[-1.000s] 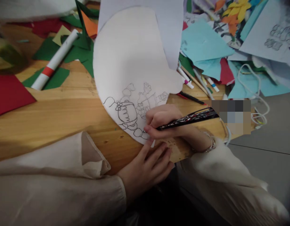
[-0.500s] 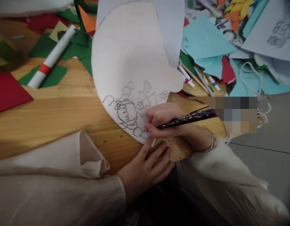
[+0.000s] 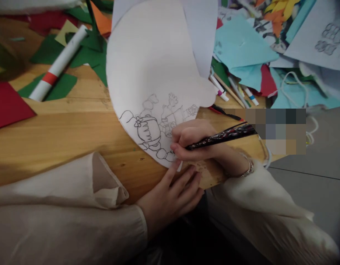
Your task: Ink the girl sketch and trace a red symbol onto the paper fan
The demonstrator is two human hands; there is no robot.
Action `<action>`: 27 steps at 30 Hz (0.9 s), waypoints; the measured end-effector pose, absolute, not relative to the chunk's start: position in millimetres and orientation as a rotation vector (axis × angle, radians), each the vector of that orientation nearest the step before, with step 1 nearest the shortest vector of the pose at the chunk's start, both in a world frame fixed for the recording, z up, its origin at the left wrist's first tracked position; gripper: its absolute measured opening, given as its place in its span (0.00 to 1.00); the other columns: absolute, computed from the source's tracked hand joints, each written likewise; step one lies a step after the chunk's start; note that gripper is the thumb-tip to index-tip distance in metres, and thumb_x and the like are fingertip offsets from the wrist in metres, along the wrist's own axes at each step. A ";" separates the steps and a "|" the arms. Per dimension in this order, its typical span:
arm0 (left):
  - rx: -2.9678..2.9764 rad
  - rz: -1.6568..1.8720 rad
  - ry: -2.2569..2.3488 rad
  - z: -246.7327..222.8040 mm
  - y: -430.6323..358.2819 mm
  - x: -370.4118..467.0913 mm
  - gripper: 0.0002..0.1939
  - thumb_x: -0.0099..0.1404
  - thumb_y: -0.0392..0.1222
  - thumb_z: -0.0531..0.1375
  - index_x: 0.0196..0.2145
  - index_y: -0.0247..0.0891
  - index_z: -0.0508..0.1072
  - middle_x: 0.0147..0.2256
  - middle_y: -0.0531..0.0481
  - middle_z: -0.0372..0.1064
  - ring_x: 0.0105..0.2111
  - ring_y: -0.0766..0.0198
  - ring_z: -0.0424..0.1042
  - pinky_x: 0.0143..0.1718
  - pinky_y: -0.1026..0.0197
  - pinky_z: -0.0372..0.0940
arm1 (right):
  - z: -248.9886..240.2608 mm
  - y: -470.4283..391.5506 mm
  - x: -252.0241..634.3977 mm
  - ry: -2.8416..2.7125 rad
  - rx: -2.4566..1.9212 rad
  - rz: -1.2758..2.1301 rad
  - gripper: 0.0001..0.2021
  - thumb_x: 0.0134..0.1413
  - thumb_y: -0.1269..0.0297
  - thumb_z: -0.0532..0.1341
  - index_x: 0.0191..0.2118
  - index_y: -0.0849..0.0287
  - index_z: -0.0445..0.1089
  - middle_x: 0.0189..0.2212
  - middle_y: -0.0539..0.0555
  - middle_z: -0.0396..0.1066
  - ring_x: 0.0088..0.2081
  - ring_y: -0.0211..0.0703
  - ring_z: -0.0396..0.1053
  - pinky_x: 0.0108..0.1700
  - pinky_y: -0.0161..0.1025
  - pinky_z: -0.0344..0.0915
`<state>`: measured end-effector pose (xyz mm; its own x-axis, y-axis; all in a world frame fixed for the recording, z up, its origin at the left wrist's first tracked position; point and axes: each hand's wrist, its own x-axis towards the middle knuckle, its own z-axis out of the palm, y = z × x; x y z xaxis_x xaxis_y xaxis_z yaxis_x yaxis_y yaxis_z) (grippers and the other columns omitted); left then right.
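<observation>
A white cut-out sheet of paper (image 3: pixel 147 55) with a rounded outline lies on the wooden table. Line drawings (image 3: pixel 149 130) of a figure with a headband and a flower cover its near end. In my right hand (image 3: pixel 194 138) is a dark patterned pen (image 3: pixel 222 137), pinched between thumb and fingers; its tip is hidden behind the fingers, close to the drawn lines. My left hand (image 3: pixel 172 191) lies open with fingers spread at the sheet's near edge, its index fingertip touching the paper just below my right hand.
A white marker with a red band (image 3: pixel 58 64) rests on green paper scraps at the left, near red paper (image 3: pixel 9 105). Several pens (image 3: pixel 233 88), light blue paper (image 3: pixel 244 44) and a white cord (image 3: pixel 294 81) lie at the right. The table edge borders a grey floor (image 3: pixel 310 195).
Both hands stay almost where they were on the paper. The right hand's pen has shifted only very slightly, and the view has moved a little.
</observation>
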<state>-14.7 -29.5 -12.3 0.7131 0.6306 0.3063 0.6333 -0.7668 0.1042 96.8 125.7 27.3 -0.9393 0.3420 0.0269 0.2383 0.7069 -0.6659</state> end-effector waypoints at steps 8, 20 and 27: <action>-2.887 -0.526 -1.082 -12.2 -29.3 -14.2 0.18 0.73 0.41 0.47 0.57 0.44 0.66 0.59 0.47 0.63 0.58 0.50 0.63 0.56 0.38 0.59 | 24.5 125.1 96.2 -2.767 -0.487 0.993 0.15 0.57 0.64 0.51 0.21 0.58 0.47 0.18 0.47 0.60 0.22 0.32 0.55 0.26 0.34 0.50; -2.885 -0.516 -1.065 -12.7 -29.3 -14.0 0.18 0.73 0.41 0.47 0.57 0.44 0.66 0.59 0.47 0.63 0.59 0.51 0.62 0.56 0.38 0.59 | 23.5 126.3 98.0 -2.748 -0.513 1.030 0.15 0.56 0.64 0.51 0.21 0.57 0.46 0.17 0.47 0.56 0.21 0.33 0.53 0.25 0.35 0.50; -2.883 -0.539 -1.074 -13.4 -29.4 -14.4 0.19 0.73 0.41 0.47 0.57 0.44 0.66 0.59 0.47 0.62 0.58 0.50 0.62 0.57 0.37 0.58 | 29.1 125.1 94.6 -2.822 -0.568 1.030 0.15 0.56 0.63 0.51 0.21 0.57 0.46 0.18 0.48 0.59 0.22 0.34 0.54 0.26 0.36 0.51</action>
